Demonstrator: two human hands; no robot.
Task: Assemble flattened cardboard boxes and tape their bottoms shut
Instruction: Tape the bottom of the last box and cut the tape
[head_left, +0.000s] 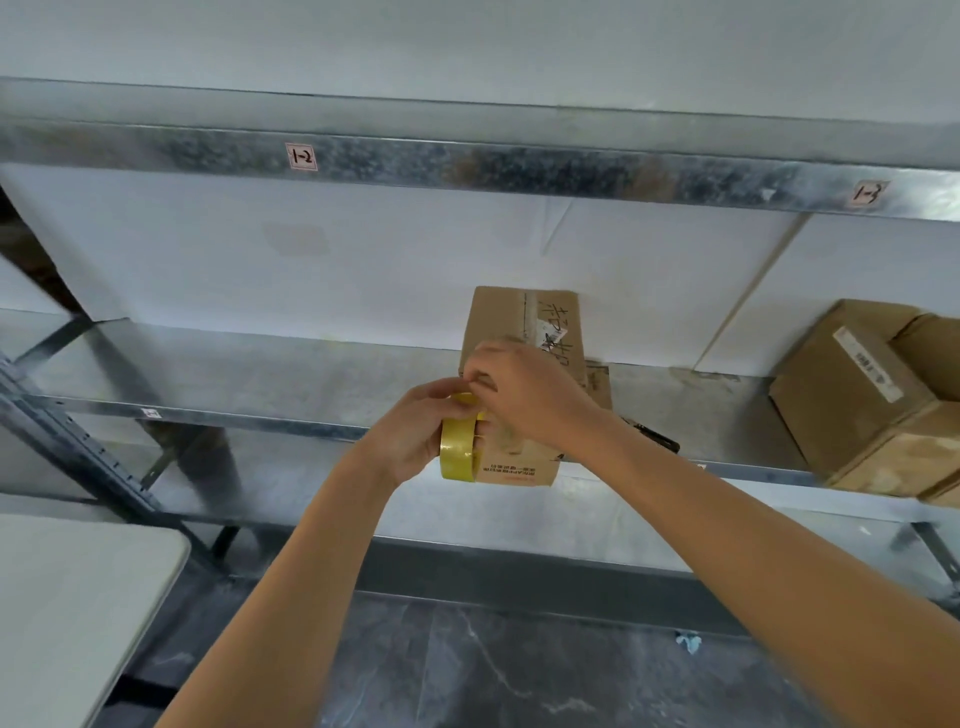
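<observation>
Single head-worn wide-angle view, facing forward, slightly down, near metal shelf (249, 374)

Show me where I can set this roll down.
Widest bare stretch: the shelf left of the middle box. A narrower gap lies between that box and the right boxes, a dark object at its front edge. The table at lower left is bare too. Crowded: before the box, where left hand and right hand work the roll.

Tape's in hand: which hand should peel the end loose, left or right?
Right, most likely. The right hand pinches at the top edge of the yellow tape roll, while the left hand grips the roll and steadies it in front of the cardboard box.
</observation>
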